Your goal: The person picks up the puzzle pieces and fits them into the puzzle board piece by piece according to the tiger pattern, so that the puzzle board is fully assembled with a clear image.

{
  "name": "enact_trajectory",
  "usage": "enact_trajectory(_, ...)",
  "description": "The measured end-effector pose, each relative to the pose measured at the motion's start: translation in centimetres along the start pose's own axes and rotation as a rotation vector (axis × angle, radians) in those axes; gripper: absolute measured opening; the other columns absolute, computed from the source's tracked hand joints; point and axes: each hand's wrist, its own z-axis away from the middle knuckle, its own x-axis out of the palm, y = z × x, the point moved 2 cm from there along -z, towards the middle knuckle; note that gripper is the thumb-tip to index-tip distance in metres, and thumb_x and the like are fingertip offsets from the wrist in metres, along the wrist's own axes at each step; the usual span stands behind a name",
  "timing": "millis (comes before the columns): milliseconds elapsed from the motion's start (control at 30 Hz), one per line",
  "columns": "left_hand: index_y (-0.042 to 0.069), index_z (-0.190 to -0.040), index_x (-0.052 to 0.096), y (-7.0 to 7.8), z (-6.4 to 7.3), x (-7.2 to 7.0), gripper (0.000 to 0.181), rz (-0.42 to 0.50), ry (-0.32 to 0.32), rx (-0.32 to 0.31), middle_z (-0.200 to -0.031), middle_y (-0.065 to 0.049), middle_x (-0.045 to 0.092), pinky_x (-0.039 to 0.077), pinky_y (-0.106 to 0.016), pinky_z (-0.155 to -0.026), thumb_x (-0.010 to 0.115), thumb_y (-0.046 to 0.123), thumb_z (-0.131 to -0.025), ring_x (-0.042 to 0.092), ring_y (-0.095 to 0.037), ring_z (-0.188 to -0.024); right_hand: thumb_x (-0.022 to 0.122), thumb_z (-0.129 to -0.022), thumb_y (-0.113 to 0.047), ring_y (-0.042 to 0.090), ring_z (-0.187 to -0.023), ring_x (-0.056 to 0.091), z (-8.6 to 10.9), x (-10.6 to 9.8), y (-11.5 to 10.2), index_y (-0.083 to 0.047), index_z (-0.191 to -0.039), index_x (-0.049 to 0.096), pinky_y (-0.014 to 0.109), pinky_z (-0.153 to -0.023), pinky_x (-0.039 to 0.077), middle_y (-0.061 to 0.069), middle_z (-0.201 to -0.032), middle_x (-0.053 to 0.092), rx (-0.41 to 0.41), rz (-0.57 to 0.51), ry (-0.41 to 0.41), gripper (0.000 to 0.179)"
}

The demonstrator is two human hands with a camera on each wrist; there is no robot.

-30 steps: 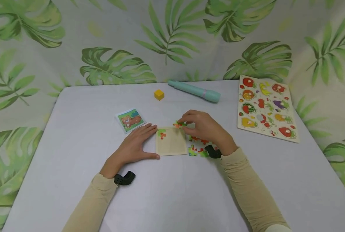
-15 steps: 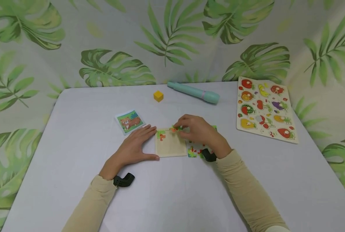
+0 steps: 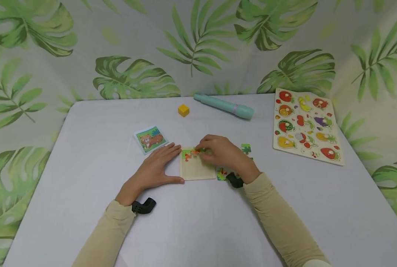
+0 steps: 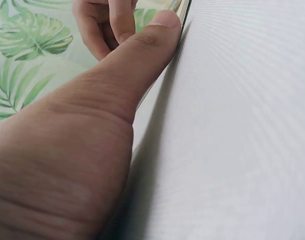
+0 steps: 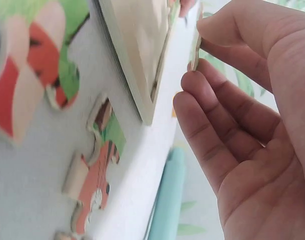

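Observation:
A square wooden puzzle tray [image 3: 198,171] lies mid-table, with a green and orange jigsaw piece [image 3: 186,157] in its far left corner. My left hand [image 3: 155,168] rests along the tray's left side, fingers extended to the far corner and thumb [image 4: 165,22] at the near one. Over the far edge, my right hand [image 3: 220,150] pinches a jigsaw piece [image 5: 195,52] between thumb and fingers, beside the placed piece. Loose jigsaw pieces [image 3: 221,174] lie right of the tray, partly hidden by my right hand and wrist; the right wrist view shows an orange piece [image 5: 95,182].
A small picture square with a brown animal [image 3: 150,139] lies beyond my left hand. Farther back are a yellow cube [image 3: 183,110] and a teal tube-shaped object [image 3: 225,106]. The fruit puzzle board [image 3: 307,126] lies at right. A leaf-print cloth hangs behind the table.
My right hand has moved left and slightly nearer with the jigsaw piece, bringing it close to the placed piece. A loose green piece at right has come into view. My left hand stays put.

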Motion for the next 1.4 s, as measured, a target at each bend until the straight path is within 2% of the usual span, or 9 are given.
enact_trajectory(567, 0.012, -0.159, 0.04, -0.1, -0.2, -0.1, 0.107, 0.001, -0.017, -0.017, -0.167, -0.001, 0.036, 0.022, -0.054, -0.127, 0.083, 0.065, -0.076, 0.025, -0.026, -0.158, 0.069, -0.098, -0.014, 0.024, -0.112, 0.067, -0.6, 0.8, -0.4, -0.009, -0.121, 0.077, 0.04, -0.099, 0.056, 0.009, -0.122, 0.069, 0.007, 0.043, -0.067, 0.025)
enact_trajectory(1400, 0.014, -0.16, 0.04, -0.1, -0.1, 0.0, 0.108, -0.006, -0.018, -0.022, -0.167, 0.0, 0.035, 0.022, -0.053, -0.127, 0.081, 0.068, -0.077, 0.024, -0.025, -0.158, 0.071, -0.099, -0.016, 0.023, -0.109, 0.066, -0.6, 1.4, -0.4, -0.008, -0.122, 0.077, 0.038, -0.096, 0.057, 0.007, -0.12, 0.068, 0.014, 0.053, -0.07, 0.025)
